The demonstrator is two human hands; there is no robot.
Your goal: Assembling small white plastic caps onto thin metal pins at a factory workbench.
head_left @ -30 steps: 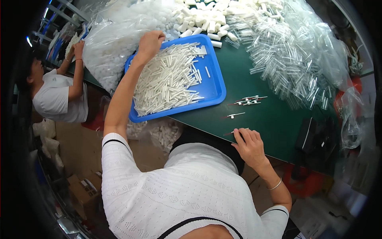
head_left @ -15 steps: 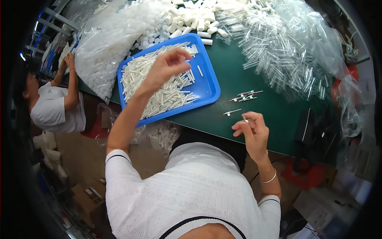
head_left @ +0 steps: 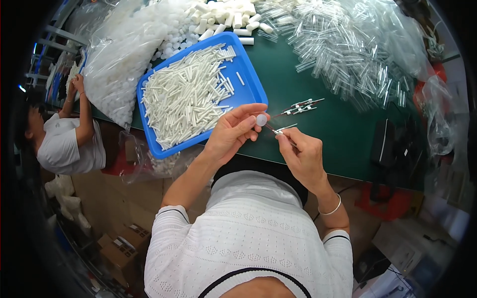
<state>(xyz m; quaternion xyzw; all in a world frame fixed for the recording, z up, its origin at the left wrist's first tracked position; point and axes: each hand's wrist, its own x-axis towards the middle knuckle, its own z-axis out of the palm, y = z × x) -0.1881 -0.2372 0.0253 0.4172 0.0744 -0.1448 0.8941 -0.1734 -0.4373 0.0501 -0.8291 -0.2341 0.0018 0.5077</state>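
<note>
A small round white cap (head_left: pixel 261 119) is pinched between the fingertips of my left hand (head_left: pixel 231 131), just past the tray's near right corner. My right hand (head_left: pixel 305 155) is closed on a thin rod with a small white part (head_left: pixel 279 132), its reddish tip pointing toward the cap. Whether cap and rod touch I cannot make out. Several similar thin rods with white parts (head_left: pixel 303 106) lie on the green table (head_left: pixel 343 144), beyond my right hand. Left of my left hand, the blue tray (head_left: pixel 261 97) holds a heap of short white sticks (head_left: pixel 186 92).
A clear bag of round white caps (head_left: pixel 117 74) stands left of the tray. Thick white cylinders (head_left: pixel 238 20) lie behind it, and clear tubes (head_left: pixel 343 54) are heaped at the far right. A black device (head_left: pixel 383 144) sits on the right. At far left a person (head_left: pixel 69 129) works.
My left hand has come back from over the tray toward my right hand and now shows a round white cap. My right hand has moved slightly left and up. The whole view has shifted a little.
</note>
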